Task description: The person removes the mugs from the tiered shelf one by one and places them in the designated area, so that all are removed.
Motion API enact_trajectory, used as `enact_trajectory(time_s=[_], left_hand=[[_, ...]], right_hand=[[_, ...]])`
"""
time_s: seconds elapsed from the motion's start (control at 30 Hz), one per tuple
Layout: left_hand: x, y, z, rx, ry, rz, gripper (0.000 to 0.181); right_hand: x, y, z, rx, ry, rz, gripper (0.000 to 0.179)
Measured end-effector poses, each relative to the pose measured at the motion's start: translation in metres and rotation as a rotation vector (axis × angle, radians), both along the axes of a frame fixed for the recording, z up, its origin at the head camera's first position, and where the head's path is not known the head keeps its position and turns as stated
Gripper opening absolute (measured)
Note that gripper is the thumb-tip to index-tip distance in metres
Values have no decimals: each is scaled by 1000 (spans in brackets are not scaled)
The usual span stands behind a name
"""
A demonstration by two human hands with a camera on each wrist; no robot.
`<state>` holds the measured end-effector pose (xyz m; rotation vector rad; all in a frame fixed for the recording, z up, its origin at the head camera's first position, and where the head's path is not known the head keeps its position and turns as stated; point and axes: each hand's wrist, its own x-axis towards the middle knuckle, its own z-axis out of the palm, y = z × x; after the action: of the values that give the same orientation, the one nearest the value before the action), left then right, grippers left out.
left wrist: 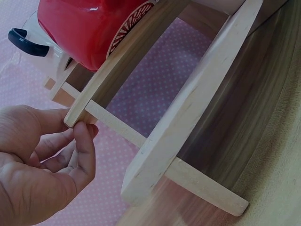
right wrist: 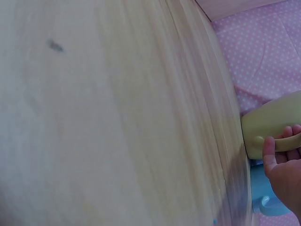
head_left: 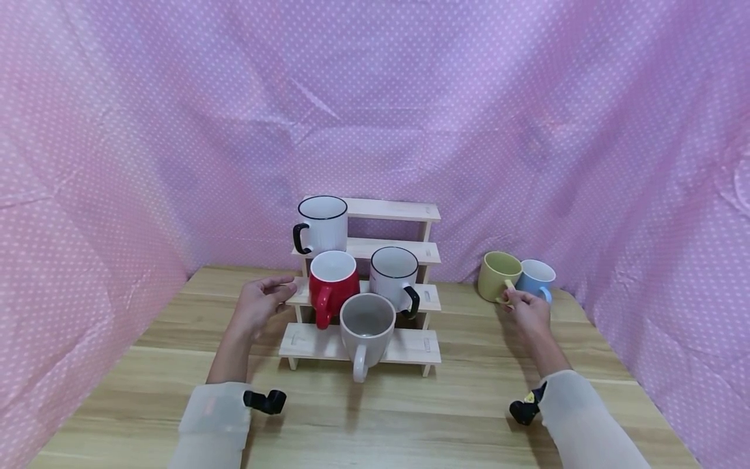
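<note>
My left hand (head_left: 260,306) pinches the left end of a step on the wooden tiered shelf (head_left: 433,296); the left wrist view shows thumb and fingers around the board's corner. Out to the right, my right hand (head_left: 530,312) grips the handle of a yellow-green mug (head_left: 495,277) on the table. A light blue mug (head_left: 530,280) stands right beside it, partly behind that hand. On the shelf, a white mug with black rim (head_left: 328,228) sits high at left. Below it are a red mug (head_left: 342,296), a second black-rimmed white mug (head_left: 387,286) and, on the lowest step, a grey mug (head_left: 372,339).
The shelf stands on a wood-grain table (head_left: 469,404). Behind and along both sides hangs a pink polka-dot cloth (head_left: 375,98). The yellow-green and blue mugs are close to the table's back edge, near the cloth.
</note>
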<state>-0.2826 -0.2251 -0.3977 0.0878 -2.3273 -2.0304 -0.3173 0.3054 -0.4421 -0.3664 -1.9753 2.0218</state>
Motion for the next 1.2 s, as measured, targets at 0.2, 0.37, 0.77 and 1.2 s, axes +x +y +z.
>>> enact_trajectory(time_s=[0.2,0.37,0.77,1.2], left_hand=[[-1,-2,-1,11,-2,0,45],[-2,-2,-3,11,-2,-2,45],[-1,-1,-1,27,-7,0,45],[-1,-1,-2,3,-3,7,44]], right_hand=[[1,1,0,-5,2,39,35],[2,1,1,-2,-4,46,35],[6,5,9,34,-52,86,41],[5,4,46,424,-48,-68,35]])
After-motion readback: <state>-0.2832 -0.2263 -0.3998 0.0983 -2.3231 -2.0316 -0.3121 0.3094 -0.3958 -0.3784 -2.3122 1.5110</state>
